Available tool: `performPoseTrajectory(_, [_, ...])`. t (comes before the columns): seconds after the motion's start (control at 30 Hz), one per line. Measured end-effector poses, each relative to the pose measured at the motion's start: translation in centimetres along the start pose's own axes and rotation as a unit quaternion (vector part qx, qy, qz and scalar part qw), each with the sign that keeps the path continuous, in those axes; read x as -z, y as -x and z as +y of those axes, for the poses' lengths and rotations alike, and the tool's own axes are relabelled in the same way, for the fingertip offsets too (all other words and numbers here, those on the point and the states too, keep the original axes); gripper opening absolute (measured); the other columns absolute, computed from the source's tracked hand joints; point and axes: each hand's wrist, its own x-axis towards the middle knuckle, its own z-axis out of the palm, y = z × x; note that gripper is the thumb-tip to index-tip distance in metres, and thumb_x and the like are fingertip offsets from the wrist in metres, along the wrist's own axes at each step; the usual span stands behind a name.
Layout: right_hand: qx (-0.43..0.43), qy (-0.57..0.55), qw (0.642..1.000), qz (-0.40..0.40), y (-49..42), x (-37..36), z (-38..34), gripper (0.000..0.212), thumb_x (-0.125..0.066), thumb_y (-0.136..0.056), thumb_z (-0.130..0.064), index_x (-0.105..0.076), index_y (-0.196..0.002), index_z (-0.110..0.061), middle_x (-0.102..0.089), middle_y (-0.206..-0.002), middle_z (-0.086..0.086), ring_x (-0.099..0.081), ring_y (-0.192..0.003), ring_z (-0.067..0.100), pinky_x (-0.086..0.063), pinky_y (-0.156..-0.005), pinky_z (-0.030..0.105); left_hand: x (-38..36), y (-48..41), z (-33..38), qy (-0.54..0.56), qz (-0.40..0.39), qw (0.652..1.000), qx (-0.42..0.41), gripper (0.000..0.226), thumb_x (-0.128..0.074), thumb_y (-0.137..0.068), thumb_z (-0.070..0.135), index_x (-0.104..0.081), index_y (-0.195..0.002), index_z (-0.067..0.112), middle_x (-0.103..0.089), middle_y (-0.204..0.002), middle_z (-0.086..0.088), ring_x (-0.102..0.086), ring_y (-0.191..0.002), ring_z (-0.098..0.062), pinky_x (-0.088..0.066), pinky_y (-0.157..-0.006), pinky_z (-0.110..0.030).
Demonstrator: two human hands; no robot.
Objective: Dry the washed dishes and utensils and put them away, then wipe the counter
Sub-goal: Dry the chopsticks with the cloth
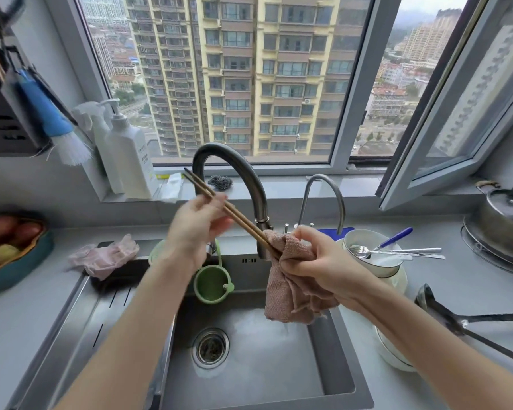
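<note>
Your left hand (200,224) grips 2 chopsticks (247,229) at their upper part, fingers curled round them, above the sink (279,365). Your right hand (320,261), at 4 o'clock of the left, clenches a pink cloth (285,294) round the chopstick tips. Stacked bowls (385,269) holding cutlery (412,253) sit on the counter at 3 o'clock of the right hand.

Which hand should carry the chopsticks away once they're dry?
Left. The left hand already grips the chopsticks by their upper part, while the right hand holds the cloth wrapped round their lower ends. The right probably only needs to slide the cloth off.
</note>
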Motion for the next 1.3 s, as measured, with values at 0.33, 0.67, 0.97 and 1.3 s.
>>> performPoseTrajectory(0.33, [0.04,-0.022,0.999,0.004,-2.6,-4.3,0.8,0.021,-0.064,-0.084,0.006,-0.051,-0.084,-0.011,-0.059,-0.06,-0.008,-0.056,-0.049,0.0,-0.042,-0.045,0.012,-0.1,1.9,-2.2,-0.009,-0.037,0.999,-0.016,0.011,-0.053,-0.093,0.008,-0.059,-0.084,0.007,-0.072,-0.072,-0.001,-0.069,-0.064,-0.007,-0.051,-0.058,-0.015])
performPoseTrajectory(0.67, [0.175,-0.042,0.979,0.097,-6.3,-7.0,-4.6,0.011,-0.059,-0.091,-0.003,-0.051,-0.094,-0.01,-0.062,-0.067,0.003,-0.058,-0.053,0.01,-0.048,-0.047,0.022,11.3,-1.2,3.6,-0.163,-0.033,0.986,-0.028,0.013,-0.066,-0.084,0.01,-0.065,-0.093,0.001,-0.07,-0.08,-0.017,-0.07,-0.065,-0.024,-0.06,-0.06,-0.033])
performPoseTrajectory(0.97, [0.187,-0.031,0.976,0.105,-15.1,-18.6,-5.7,0.027,-0.047,-0.081,0.012,-0.051,-0.091,-0.013,-0.053,-0.062,-0.002,-0.048,-0.049,0.013,-0.044,-0.05,0.031,13.6,-1.9,4.6,-0.251,-0.116,0.96,-0.043,0.014,-0.062,-0.085,0.0,-0.068,-0.075,-0.008,-0.067,-0.064,-0.018,-0.064,-0.052,-0.025,-0.053,-0.051,-0.029])
performPoseTrajectory(1.3, [0.184,-0.106,0.959,0.186,-24.6,-19.3,-16.3,0.018,-0.059,-0.089,-0.001,-0.048,-0.09,-0.016,-0.055,-0.079,0.005,-0.06,-0.063,0.018,-0.057,-0.06,0.034,22.4,-3.1,14.0,-0.308,-0.088,0.947,-0.001,0.013,-0.061,-0.086,-0.002,-0.067,-0.084,-0.012,-0.067,-0.068,-0.021,-0.066,-0.055,-0.023,-0.056,-0.053,-0.028])
